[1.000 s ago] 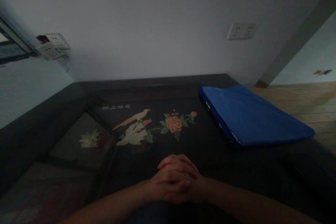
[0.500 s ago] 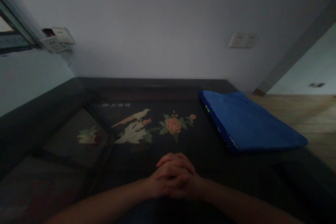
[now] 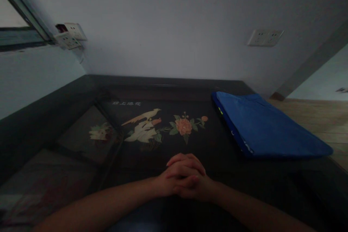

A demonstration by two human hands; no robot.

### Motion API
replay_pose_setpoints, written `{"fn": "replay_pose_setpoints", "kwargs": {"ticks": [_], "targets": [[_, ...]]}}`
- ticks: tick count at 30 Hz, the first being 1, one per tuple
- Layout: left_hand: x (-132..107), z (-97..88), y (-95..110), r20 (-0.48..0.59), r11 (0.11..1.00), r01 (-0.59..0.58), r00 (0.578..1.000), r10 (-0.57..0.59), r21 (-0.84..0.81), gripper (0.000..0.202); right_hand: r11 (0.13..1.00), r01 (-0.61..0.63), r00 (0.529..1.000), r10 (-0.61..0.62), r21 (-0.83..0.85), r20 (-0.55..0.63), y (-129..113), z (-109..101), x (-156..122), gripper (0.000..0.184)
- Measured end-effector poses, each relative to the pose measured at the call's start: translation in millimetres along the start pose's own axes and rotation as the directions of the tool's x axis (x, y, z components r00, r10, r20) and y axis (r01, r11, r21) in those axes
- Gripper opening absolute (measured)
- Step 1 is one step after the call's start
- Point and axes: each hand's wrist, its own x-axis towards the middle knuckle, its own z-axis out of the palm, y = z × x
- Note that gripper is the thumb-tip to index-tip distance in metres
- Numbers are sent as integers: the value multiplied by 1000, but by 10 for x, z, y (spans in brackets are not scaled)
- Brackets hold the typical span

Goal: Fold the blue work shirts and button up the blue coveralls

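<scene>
My left hand (image 3: 166, 185) and my right hand (image 3: 202, 187) are clasped together, fingers interlaced, low in the middle of the head view. Both are closed on each other, and no object shows between them. They are at the near part of a dark table (image 3: 225, 174) whose glossy top bears a bird-and-flower picture (image 3: 146, 127). To the right of the hands, apart from them, lies a folded blue cloth (image 3: 269, 127) with a darker blue edge on its left side.
A pale wall (image 3: 168, 25) rises behind the table. Power sockets (image 3: 265, 38) sit on it at the right, and others (image 3: 67, 40) at the left corner near a window frame (image 3: 24, 38). A dark, indistinct object (image 3: 318, 188) lies at the lower right. Wooden floor (image 3: 320, 112) shows beyond.
The whole scene has shifted slightly to the right in view as the camera turned a little. My hands stay clasped, and the blue cloth has not moved on the table.
</scene>
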Motion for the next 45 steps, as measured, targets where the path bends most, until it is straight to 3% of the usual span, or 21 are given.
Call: {"fn": "replay_pose_setpoints", "kwargs": {"ticks": [5, 8, 10, 15, 19, 25, 30, 33, 37, 41, 45], "targets": [[-93, -46, -9, -184, 996, 65, 980, -76, -65, 25, 999, -25, 1000, 25, 27, 0, 4, -1, -17, 37], [-114, -18, -39, -221, 997, 37, 974, -52, -71, 26, 999, -34, 999, 34, 12, 2, -1, -5, -23, 37], [-84, -16, -42, -187, 998, 8, 982, -20, -66, 26, 999, -44, 999, 44, 8, 12, -8, -12, -21, 38], [31, -42, 26, 72, 994, -96, 992, 100, -50, 25, 998, -37, 999, 36, 42, 22, -6, -18, -20, 36], [36, -53, 100, 30, 988, -130, 991, 133, -79, 28, 998, -51, 999, 51, 38, 18, 4, -5, -25, 36], [-13, -110, 193, 24, 989, -71, 997, 74, -128, 27, 983, -3, 998, 16, 181, -65, -22, -27, 15, 29], [-35, -137, 179, 138, 955, -132, 975, 173, -265, 56, 974, -18, 996, 38, 228, -83, -63, -64, 31, 37], [-43, -152, 146, 130, 969, -168, 973, 193, -183, 66, 974, -44, 997, 58, 224, -56, -80, -88, 17, 48], [-30, -212, 158, 105, 980, -192, 975, 196, -43, 56, 981, -61, 994, 76, 182, -73, -63, -134, -17, 60], [-8, -257, 216, 148, 962, -208, 961, 234, -175, 49, 975, -56, 989, 83, 215, -122, -55, -180, -40, 62], [16, -223, 256, 40, 959, -175, 981, 188, -223, 30, 966, -30, 986, 70, 256, -149, -90, -194, -25, 53]]}}
